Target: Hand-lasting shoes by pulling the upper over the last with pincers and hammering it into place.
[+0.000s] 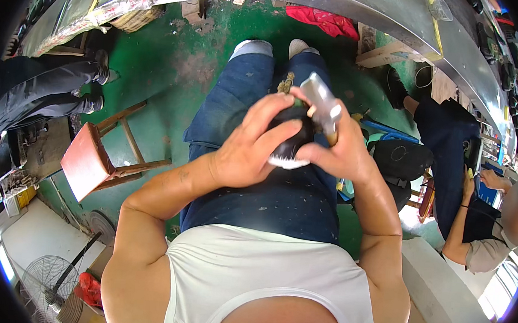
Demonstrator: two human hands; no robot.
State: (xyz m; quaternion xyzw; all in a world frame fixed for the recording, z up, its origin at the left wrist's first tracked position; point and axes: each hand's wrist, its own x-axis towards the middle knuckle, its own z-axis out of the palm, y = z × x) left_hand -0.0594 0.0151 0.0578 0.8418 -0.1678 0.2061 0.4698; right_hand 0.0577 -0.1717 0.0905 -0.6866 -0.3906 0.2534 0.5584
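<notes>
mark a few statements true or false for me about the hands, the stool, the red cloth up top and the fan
1. The left hand holds the black piece. True.
2. The right hand is empty. False: it grips a shiny metal tool.
3. The stool is at the picture's right. False: it is at the left.
4. A red cloth lies near the picture's top edge. True.
5. The fan has a wire cage. True.
6. The black piece has a straight blue edge. False: its visible edge is white and jagged.
</notes>
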